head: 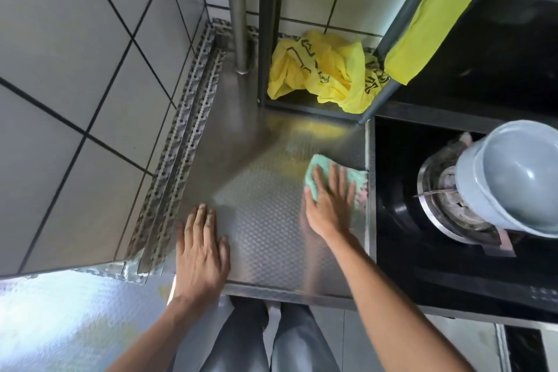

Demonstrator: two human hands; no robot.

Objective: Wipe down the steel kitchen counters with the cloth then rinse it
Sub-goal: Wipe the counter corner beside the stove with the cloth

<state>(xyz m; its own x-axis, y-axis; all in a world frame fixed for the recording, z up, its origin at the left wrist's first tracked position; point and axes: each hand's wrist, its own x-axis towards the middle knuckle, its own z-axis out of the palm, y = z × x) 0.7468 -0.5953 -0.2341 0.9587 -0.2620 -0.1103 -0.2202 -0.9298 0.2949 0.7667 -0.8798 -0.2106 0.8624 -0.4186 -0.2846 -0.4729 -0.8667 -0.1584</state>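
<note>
The right hand (329, 202) is pressing flat on a pale green cloth (320, 174), fingers straight and spread, so its grip is released rather than curled round the fabric. The cloth is lying on the embossed steel surface (262, 220), at its right edge, just beside the black gas hob (422, 266); a pinkish patch is showing at the cloth's right side, though motion blur is making it hard to tell whether that is part of the same cloth. The hand and the cloth's edges are blurring slightly.

The left hand (200, 248) is resting palm down on the same steel surface near its front edge, fingers straight and close together, grip released and holding nothing. It is sitting well apart from the cloth.

At the back of the surface a dark metal rack (265, 39) is standing, with a crumpled yellow plastic bag (320, 69) with black print lying on its bottom shelf. A yellow-green cloth (422, 24) is hanging from the rack's upper level. A steel pipe (237, 9) is rising beside the rack against the white tiled wall (75, 69).

On the hob, a grey plastic bowl (513, 175) is sitting over the burner ring (437, 205). The person's grey trousers (271, 341) are showing below the surface's front edge.
</note>
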